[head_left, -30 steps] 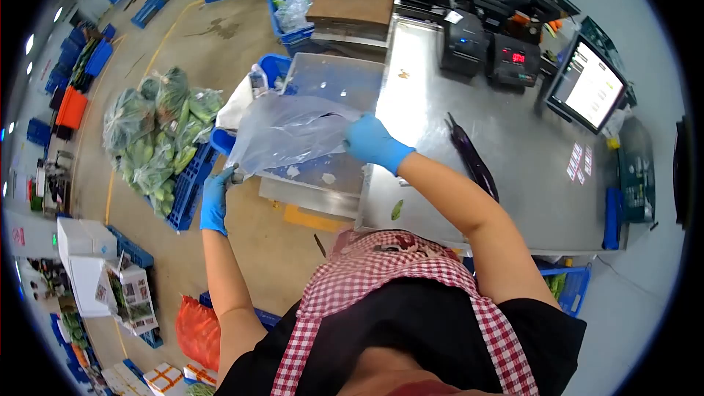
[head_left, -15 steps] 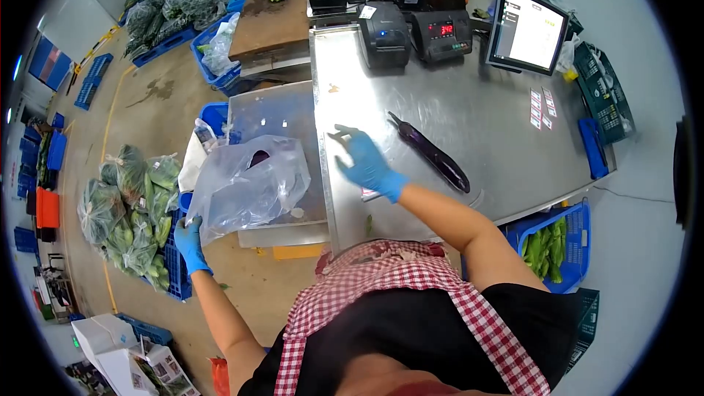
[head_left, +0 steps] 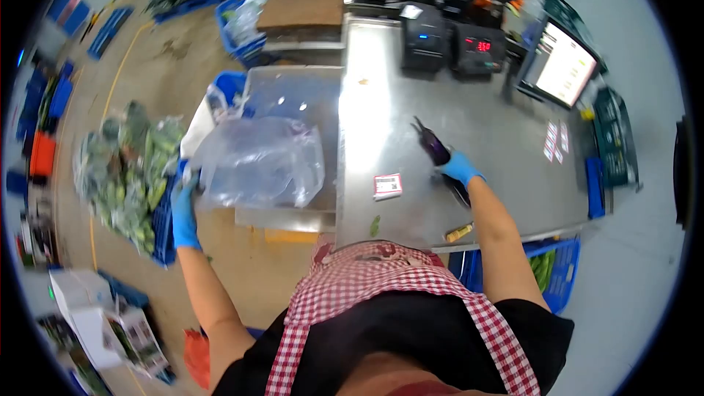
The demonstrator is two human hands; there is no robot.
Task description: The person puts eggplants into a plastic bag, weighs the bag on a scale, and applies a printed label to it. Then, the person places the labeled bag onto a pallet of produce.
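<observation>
My left hand (head_left: 185, 209), in a blue glove, pinches the near left edge of a clear plastic bag (head_left: 257, 165). The bag lies spread over a metal tray or scale platform (head_left: 290, 81) left of the steel counter. A small dark purple patch shows at the bag's far right side. On the counter, my gloved right hand (head_left: 462, 169) is closed around the middle of a long dark eggplant (head_left: 434, 147). The eggplant's stem end points away from me, and its lower end shows below my palm. Left of it lies a small stack of printed labels (head_left: 387, 186).
A label printer (head_left: 424, 40), a unit with red digits (head_left: 477, 51) and a lit screen (head_left: 561, 62) stand at the counter's back. A yellow item (head_left: 460, 232) is near the front edge. Bagged greens (head_left: 132, 183) lie on the left; a blue crate (head_left: 561, 279) stands at right.
My right hand has gone from beside the bag to the eggplant and closed on it. My left hand still holds the bag. The view has shifted, and the labels and yellow item are now uncovered.
</observation>
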